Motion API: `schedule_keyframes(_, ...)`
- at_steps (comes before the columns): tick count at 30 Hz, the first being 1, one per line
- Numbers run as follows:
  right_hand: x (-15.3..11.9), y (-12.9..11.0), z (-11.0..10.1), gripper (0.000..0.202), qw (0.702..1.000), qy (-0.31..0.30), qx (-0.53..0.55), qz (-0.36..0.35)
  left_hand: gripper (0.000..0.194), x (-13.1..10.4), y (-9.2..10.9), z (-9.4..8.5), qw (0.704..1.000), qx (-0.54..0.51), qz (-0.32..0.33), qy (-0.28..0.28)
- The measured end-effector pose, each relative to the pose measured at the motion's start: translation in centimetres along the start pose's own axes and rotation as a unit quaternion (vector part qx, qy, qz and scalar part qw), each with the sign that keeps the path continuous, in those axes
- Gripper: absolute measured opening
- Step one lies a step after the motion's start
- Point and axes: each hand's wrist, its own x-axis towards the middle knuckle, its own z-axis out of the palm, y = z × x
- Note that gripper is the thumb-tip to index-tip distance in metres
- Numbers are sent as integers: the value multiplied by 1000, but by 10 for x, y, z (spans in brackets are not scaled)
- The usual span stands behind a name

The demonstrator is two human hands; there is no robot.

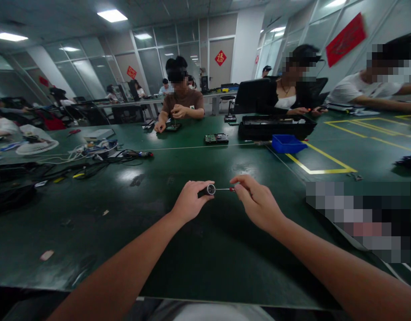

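Observation:
Over the middle of the green table [192, 249], my left hand [189, 200] is closed around a black cylindrical piece [210, 190] whose round, silver-rimmed end faces me. Its exact kind I cannot make out. My right hand [257, 198] pinches the red handle of a thin screwdriver [223, 189]. The shaft runs level to the left, and its tip meets the side of the cylinder. Most of the handle is hidden by my fingers.
Cables and a screwdriver-like tool [147, 154] lie left. Ahead are a circuit-board device [216, 138], a blue bin [287, 143] and a black tray [275, 128]. Yellow tape [325, 171] marks the right side. Co-workers sit across the table, one [183, 100] directly ahead.

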Motion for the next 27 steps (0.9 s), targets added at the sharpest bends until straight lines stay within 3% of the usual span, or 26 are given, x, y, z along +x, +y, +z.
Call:
schedule_keyframes(5, -1, 0, 1, 22, 999, 28, 24, 14, 39, 0, 1, 0, 1000, 3, 3, 0)
schedule_keyframes(10, 4, 6, 7, 21, 980, 57, 163, 94, 40, 0, 1, -3, 1000, 6, -12, 13)
schedule_keyframes(12, 8, 11, 10, 24, 955, 72, 260, 127, 41, 0, 3, -5, 1000, 3, -8, 10)
schedule_keyframes(14, 12, 17, 12, 24, 897, 78, 398, 178, 41, 1, 3, -5, 1000, -1, 9, 7)
schedule_keyframes(16, 16, 24, 14, 25, 834, 28, 489, 253, 40, 1, 3, -6, 1000, 0, 20, 8)
schedule_keyframes(18, 18, 29, 15, 23, 814, 33, 516, 267, 39, 1, 1, -5, 1000, 5, 23, 10)
schedule_keyframes(20, 17, 32, 16, 22, 828, 55, 504, 240, 40, 1, -1, -4, 1000, 10, 22, 11)
schedule_keyframes(27, 11, 27, 16, 25, 919, 101, 353, 145, 41, 0, 0, -4, 1000, 15, 21, 10)
